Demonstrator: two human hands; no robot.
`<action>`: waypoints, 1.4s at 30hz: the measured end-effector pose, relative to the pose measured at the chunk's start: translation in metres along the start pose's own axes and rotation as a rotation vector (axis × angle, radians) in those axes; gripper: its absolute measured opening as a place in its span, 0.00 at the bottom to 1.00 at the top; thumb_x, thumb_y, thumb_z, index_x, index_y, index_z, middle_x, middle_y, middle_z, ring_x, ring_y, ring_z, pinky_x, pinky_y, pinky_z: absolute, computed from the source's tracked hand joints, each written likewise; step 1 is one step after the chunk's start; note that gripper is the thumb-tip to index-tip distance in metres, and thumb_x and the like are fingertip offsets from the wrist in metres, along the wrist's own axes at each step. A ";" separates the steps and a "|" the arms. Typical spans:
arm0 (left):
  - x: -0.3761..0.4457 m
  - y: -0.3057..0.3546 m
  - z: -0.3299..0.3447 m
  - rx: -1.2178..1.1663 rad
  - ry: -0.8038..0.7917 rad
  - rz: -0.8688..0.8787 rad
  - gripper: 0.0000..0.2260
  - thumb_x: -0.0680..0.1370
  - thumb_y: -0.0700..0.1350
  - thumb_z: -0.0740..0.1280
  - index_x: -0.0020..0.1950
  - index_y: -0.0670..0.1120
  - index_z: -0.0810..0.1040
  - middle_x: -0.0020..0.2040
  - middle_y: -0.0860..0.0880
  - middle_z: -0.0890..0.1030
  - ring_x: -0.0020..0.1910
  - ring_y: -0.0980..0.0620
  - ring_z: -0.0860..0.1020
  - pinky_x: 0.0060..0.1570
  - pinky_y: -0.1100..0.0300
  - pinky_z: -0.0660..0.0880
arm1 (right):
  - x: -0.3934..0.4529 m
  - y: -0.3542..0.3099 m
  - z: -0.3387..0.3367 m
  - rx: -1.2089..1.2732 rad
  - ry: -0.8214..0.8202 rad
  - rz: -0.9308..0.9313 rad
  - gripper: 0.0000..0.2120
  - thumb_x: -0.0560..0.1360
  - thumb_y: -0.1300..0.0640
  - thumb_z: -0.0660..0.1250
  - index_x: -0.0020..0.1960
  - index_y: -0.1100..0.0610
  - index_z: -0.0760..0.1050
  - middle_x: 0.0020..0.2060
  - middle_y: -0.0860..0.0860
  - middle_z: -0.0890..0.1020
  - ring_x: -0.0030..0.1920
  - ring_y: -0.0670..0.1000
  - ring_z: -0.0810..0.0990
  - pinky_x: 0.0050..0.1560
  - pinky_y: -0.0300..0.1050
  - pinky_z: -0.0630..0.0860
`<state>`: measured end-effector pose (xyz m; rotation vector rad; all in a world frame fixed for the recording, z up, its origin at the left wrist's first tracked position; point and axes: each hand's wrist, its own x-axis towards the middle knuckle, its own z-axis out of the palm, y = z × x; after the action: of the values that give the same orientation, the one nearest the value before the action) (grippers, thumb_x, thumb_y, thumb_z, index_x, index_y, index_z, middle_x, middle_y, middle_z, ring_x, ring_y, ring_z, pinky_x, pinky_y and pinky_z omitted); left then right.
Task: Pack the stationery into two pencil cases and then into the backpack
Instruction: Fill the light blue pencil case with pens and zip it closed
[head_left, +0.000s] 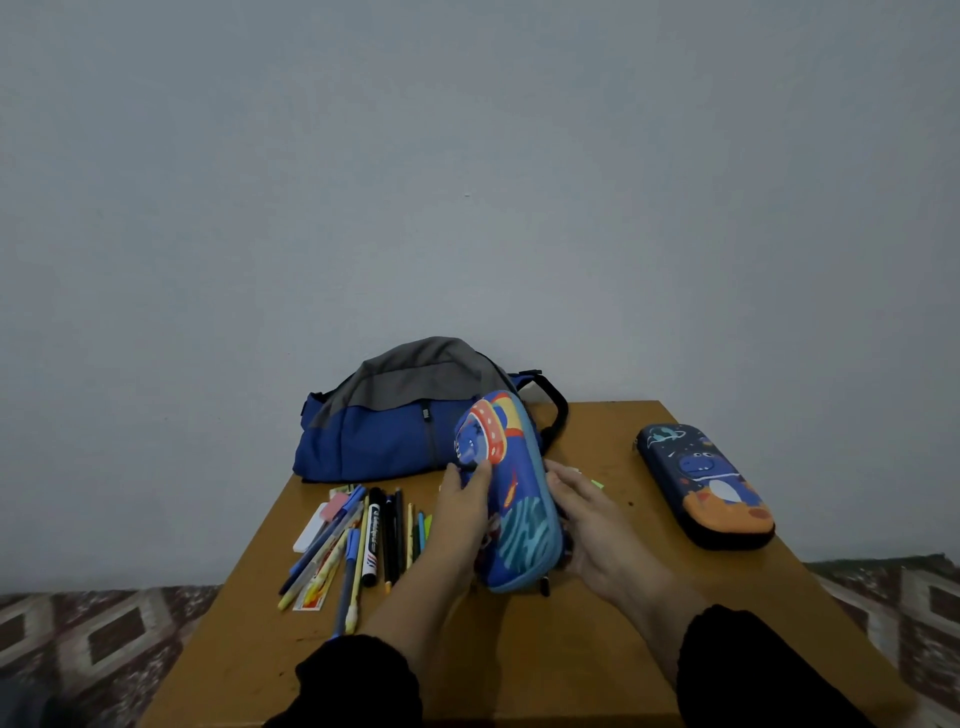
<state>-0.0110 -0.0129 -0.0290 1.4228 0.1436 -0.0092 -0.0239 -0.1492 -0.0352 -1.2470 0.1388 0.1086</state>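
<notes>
**Blue pencil case held for opening**

We hold the blue pencil case (511, 499) tilted on edge: left hand (464, 512) and right hand (589, 525) grasp its sides, long axis running away from us. Loose pens (358, 540) lie nearer the left hand; backpack (400, 415) beyond, on the bench (597, 649).

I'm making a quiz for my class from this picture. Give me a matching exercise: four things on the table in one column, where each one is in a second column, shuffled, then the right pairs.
Things
1. backpack
2. bright blue pencil case
3. dark pencil case
4. pens and pencils

Places
A. lying alone on the table's right side
B. held up between both hands
C. at the far edge by the wall
D. spread out left of the hands

Pairs: 1-C, 2-B, 3-A, 4-D
</notes>
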 end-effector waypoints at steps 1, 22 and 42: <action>-0.003 0.003 -0.001 -0.023 -0.054 -0.014 0.18 0.80 0.56 0.62 0.65 0.47 0.71 0.55 0.44 0.82 0.48 0.45 0.83 0.43 0.53 0.81 | -0.002 -0.001 0.004 -0.025 -0.002 -0.020 0.15 0.77 0.51 0.68 0.63 0.50 0.76 0.54 0.54 0.83 0.50 0.55 0.84 0.41 0.51 0.81; -0.006 -0.002 -0.023 -0.223 -0.160 -0.061 0.16 0.80 0.55 0.57 0.48 0.46 0.79 0.42 0.43 0.83 0.40 0.45 0.81 0.41 0.51 0.77 | -0.011 -0.023 -0.056 -0.334 0.234 -0.087 0.07 0.78 0.60 0.64 0.48 0.63 0.79 0.38 0.57 0.84 0.35 0.56 0.83 0.33 0.45 0.77; -0.023 -0.044 0.007 0.122 -0.236 -0.271 0.15 0.81 0.47 0.56 0.58 0.43 0.79 0.50 0.44 0.84 0.50 0.45 0.83 0.56 0.43 0.78 | -0.057 -0.009 -0.124 -0.453 0.417 -0.041 0.10 0.80 0.63 0.62 0.51 0.69 0.77 0.42 0.62 0.80 0.39 0.57 0.76 0.36 0.45 0.74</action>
<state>-0.0373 -0.0284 -0.0685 1.5031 0.1416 -0.4133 -0.0845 -0.2706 -0.0560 -1.7133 0.4694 -0.1678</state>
